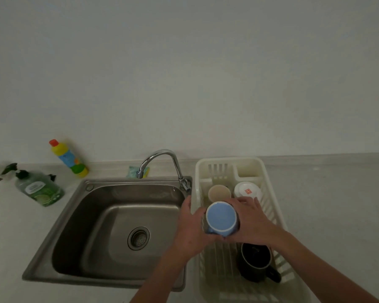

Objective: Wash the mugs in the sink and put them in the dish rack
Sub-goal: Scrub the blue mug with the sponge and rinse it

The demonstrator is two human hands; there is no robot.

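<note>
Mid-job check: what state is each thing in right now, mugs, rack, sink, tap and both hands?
blue mug: upside down, held over the rack
left hand: grips the blue mug
right hand: grips the blue mug
beige mug: upside down in rack
white mug: upside down in rack
black mug: in rack
dish rack: three mugs inside
sink: no mugs inside
tap: off

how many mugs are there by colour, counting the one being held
blue mug: 1, upside down, held by the left hand and right hand over the dish rack
beige mug: 1
white mug: 1
black mug: 1
total: 4
</note>
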